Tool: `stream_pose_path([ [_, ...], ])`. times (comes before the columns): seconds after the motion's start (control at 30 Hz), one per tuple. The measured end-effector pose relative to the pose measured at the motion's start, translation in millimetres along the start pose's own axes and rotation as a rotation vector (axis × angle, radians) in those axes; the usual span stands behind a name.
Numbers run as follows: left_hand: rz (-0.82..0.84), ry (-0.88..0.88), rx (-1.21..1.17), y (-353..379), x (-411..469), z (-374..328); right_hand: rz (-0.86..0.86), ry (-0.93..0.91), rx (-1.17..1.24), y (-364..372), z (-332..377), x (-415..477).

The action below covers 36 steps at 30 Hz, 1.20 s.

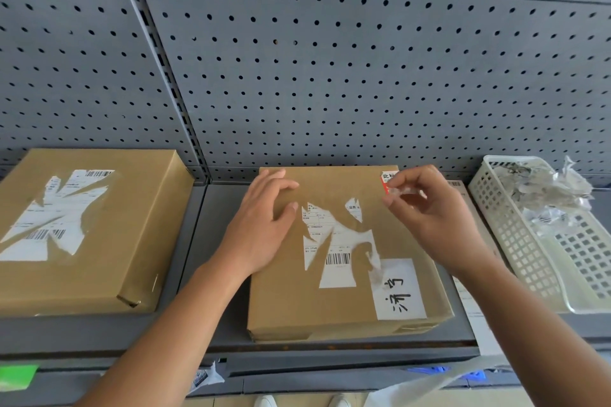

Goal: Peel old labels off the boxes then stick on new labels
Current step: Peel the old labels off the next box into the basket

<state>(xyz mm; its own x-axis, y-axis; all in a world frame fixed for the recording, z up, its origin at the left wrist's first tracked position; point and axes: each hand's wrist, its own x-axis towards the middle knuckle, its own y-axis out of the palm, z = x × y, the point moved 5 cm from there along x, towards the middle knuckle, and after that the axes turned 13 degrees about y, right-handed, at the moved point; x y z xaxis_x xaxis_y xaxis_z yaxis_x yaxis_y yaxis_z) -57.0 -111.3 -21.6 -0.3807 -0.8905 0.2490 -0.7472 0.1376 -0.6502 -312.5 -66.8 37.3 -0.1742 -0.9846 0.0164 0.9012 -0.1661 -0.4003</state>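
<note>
A flat cardboard box (291, 301) lies on the grey shelf in front of me. Torn remains of an old white label (337, 241) with a barcode cling to its top. A new white label (398, 289) with black handwriting sits at its near right corner, and a small red and white sticker (387, 177) at its far right corner. My left hand (264, 225) rests flat on the box's left side, fingers straight. My right hand (426, 211) hovers over the far right of the box and pinches a small crumpled scrap of peeled label (401, 191).
A second cardboard box (132, 241) with a torn label lies on the shelf at the left. A white perforated plastic basket (529, 261) holding crumpled label scraps stands at the right. A strip of paper (469, 301) lies between box and basket. Grey pegboard (330, 59) rises behind.
</note>
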Motion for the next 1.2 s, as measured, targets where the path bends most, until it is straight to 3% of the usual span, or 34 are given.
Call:
stream_pose_path([
  [0.17, -0.013, 0.011, 0.002, 0.0, 0.3, 0.8, 0.002, -0.015, -0.222, 14.0, -4.6, 9.9],
  [0.4, -0.013, 0.015, 0.014, -0.1, 0.4, 0.7, 0.019, -0.088, -0.357, 21.2, -8.3, 16.4],
  [0.5, -0.016, 0.014, 0.018, -0.1, 0.3, 0.7, 0.048, -0.110, -0.371, 27.6, -4.0, 14.3],
  [0.67, -0.016, 0.013, 0.017, 0.3, 0.4, 1.0, 0.071, 0.005, -0.343, 35.5, -3.4, 15.7],
  [1.03, -0.017, 0.016, 0.019, 0.6, 0.3, 0.9, 0.049, -0.168, -0.497, 50.6, -5.8, 21.1],
  [1.2, -0.025, 0.014, 0.007, 1.5, 0.7, 2.2, 0.026, -0.204, -0.457, 49.4, -5.3, 17.2],
])
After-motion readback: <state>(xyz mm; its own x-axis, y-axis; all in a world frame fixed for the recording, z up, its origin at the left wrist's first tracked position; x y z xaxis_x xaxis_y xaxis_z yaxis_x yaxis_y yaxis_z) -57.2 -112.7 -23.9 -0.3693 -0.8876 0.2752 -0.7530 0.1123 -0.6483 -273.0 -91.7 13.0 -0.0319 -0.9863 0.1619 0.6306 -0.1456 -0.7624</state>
